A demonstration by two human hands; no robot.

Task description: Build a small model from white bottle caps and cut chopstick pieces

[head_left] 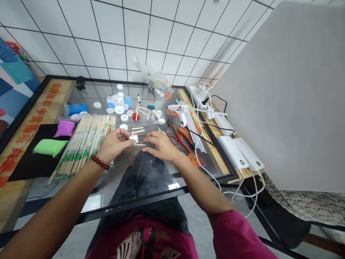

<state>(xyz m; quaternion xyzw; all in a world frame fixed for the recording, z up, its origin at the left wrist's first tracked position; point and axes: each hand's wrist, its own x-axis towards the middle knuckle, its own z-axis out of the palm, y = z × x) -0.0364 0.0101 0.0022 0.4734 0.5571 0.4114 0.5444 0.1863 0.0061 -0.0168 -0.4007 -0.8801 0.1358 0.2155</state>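
Note:
My left hand [115, 144] grips a white bottle cap [133, 138] just above the glass tabletop, thumb and fingers closed on its left side. A short stick piece stands up at the cap's edge. To the right, my right hand [159, 145] is palm down with its fingers apart, near a short cut stick [140, 145]; I see nothing in it. More cut sticks [138, 131] lie beyond the cap. Farther back stands a small stick model [144, 111] with a red cap wheel, a dark green oval top and a white cap.
Loose bottle caps [118, 109] lie behind my left hand. Packed chopsticks [84, 144] and green clay [50, 146] are at left. Red-handled pliers [183, 141], a white glue gun [183, 113], clear glue sticks [198, 138], white cables and power banks [233, 153] occupy the right side.

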